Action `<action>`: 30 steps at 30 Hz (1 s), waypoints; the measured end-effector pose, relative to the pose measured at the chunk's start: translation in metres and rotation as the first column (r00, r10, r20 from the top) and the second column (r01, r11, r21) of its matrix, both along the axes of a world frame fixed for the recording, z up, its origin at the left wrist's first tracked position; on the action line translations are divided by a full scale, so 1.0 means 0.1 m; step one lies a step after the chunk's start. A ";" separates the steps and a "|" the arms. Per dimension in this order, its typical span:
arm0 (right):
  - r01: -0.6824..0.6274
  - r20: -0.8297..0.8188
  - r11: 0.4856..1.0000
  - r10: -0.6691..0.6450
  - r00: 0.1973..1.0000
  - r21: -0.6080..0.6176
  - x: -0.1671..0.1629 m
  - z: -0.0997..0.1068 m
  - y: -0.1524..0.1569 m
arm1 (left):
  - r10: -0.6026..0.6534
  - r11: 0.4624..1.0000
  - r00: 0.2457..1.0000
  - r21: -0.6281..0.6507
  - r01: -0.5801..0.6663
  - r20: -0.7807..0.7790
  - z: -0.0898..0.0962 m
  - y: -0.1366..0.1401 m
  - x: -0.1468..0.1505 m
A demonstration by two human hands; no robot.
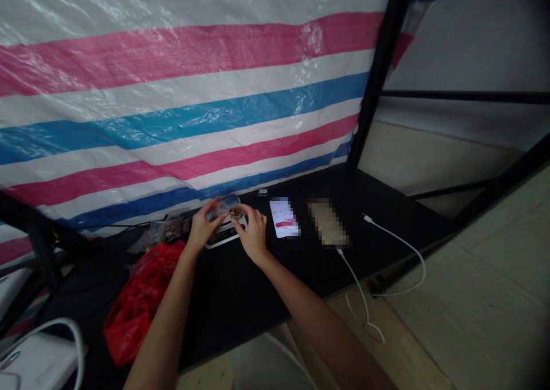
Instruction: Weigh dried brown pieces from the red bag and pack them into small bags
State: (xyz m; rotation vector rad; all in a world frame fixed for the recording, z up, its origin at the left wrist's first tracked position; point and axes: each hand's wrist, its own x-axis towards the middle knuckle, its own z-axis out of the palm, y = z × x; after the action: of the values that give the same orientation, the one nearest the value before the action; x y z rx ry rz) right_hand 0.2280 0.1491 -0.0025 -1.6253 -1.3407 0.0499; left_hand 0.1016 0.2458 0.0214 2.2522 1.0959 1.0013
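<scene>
Both hands are over a small white-edged device (226, 240) that looks like a digital scale on the black table. A small clear plastic bag (220, 209) lies between them, with small brown pieces (235, 212) gathered at its right end. My left hand (203, 228) has its thumb and fingers closed on the left side of the bag. At the brown pieces, my right hand (253, 234) pinches the bag's right end between thumb and fingers. The hands cover part of the device, and the exact grip of the fingertips is small and blurred.
Left of my hands are a red plastic bag (144, 298) and clear bags with brown contents (165, 229). A lit phone (283, 218), a blurred-out flat object (329, 223) and white cables (404, 240) are on the right. A striped sheet (184, 92) hangs behind the table (240, 298).
</scene>
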 end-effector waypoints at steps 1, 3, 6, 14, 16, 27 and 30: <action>0.018 -0.019 1.000 -0.018 1.000 0.008 0.02 0.00 0.00 | 0.014 1.000 0.998 -0.010 -0.014 0.061 0.00 -0.08 0.01; 0.045 -0.050 0.999 -0.043 0.998 0.023 0.06 0.02 0.01 | 0.031 0.999 0.982 -0.034 -0.025 0.188 -0.01 -0.24 0.03; 0.046 -0.084 0.997 -0.041 0.996 0.060 0.11 0.04 0.01 | 0.026 0.997 0.943 -0.073 -0.002 0.331 -0.01 -0.41 0.07; -0.071 -0.103 0.982 0.090 0.991 0.174 0.13 0.07 -0.01 | -0.001 0.993 0.911 -0.105 0.048 0.413 -0.03 -0.59 0.15; -0.090 -0.146 0.973 0.123 0.982 0.214 0.12 0.04 -0.01 | 0.010 0.990 0.901 -0.130 0.051 0.433 -0.04 -0.61 0.17; -0.175 -0.440 0.906 0.348 0.828 0.386 0.10 -0.04 0.10 | 0.061 0.997 0.651 -0.072 -0.010 0.756 -0.05 -0.48 0.06; -0.235 -0.445 0.892 0.404 0.800 0.387 0.08 -0.03 0.10 | 0.081 0.995 0.604 -0.102 0.001 0.793 -0.04 -0.45 0.03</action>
State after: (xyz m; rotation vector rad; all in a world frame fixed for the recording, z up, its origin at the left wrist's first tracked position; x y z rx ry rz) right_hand 0.2361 0.1587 -0.0055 -0.9949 -1.1152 0.4316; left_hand 0.1048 0.2010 0.0177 1.3861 0.7362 1.6988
